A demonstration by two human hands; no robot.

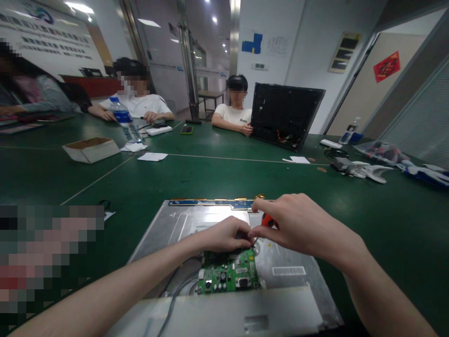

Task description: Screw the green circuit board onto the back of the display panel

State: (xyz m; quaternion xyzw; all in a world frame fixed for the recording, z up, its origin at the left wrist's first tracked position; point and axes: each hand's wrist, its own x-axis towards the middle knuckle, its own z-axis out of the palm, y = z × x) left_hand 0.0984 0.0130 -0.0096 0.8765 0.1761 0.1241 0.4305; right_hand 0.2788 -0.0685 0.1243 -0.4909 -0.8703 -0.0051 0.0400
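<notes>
A silver metal display panel (294, 299) lies flat in front of me, with a green circuit board (228, 274) on its middle. My right hand (298, 227) is closed around the red and black handle of a screwdriver (268, 221). Its thin shaft slants down to the board's upper right corner. At that same corner, the fingers of my left hand (228, 234) are bent together by the shaft tip; what they pinch, if anything, is hidden. A blue circuit strip (210, 203) runs along the panel's far edge. Grey cables (171, 304) pass left of the board.
Across the green table (196, 178), a person steadies an upright black monitor housing (284, 114). An open box (91, 150), a water bottle (126, 120) and paper (153, 157) stand far left. Cables and a white plastic part (372, 171) lie right. Other people sit at the far left.
</notes>
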